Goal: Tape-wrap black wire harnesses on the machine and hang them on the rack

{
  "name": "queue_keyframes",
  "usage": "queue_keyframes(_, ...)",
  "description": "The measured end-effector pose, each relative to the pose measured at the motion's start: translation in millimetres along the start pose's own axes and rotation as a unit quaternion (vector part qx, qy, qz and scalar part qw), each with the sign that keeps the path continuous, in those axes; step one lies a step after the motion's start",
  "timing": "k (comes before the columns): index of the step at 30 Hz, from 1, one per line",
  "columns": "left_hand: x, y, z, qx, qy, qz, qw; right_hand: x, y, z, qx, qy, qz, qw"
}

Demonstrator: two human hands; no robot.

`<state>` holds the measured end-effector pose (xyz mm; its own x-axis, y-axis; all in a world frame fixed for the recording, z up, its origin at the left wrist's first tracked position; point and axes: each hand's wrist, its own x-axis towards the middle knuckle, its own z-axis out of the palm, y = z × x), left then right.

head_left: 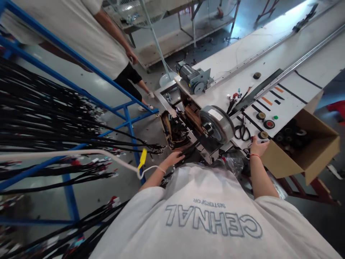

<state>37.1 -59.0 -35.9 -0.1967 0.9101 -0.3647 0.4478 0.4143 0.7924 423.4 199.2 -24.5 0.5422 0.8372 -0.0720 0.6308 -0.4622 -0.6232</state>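
Observation:
My left hand [174,159] reaches in low beside the bench's left end, near an open container [175,131] with dark contents. Its fingers are stretched out, close to dark material at the bench frame; I see nothing held. At the bench's front edge is my right hand [258,147], fingers apart, right by a roll of black tape [263,135]. Whether it touches the roll I cannot tell. Black-handled scissors [242,132] lie just left of it. Between my hands stands a large grey reel [217,124] with a white label.
A motor [190,76] sits at the bench's back left corner. Right of my right hand, a cardboard box [304,144] holds dark rolls. A blue rack [129,126] hung with black cable bundles [48,108] stands at left. Beyond it stands another person [88,39].

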Motion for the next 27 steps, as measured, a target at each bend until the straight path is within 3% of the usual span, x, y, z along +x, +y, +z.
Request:
queue_keyframes(4,-31,-10,-2.9,0.026,0.030,-0.023,0.999,3,4,2,0.009,0.006,-0.009,1.000)
queue_keyframes(8,-39,3,-0.3,0.013,0.082,-0.014,0.996,6,8,5,0.006,0.007,-0.012,1.000)
queue_keyframes(13,-27,22,9.3,-0.005,0.104,0.006,0.995,6,10,5,0.010,0.002,-0.008,1.000)
queue_keyframes(27,20,67,22.9,0.000,0.090,0.042,0.995,3,10,5,0.024,0.005,-0.003,1.000)
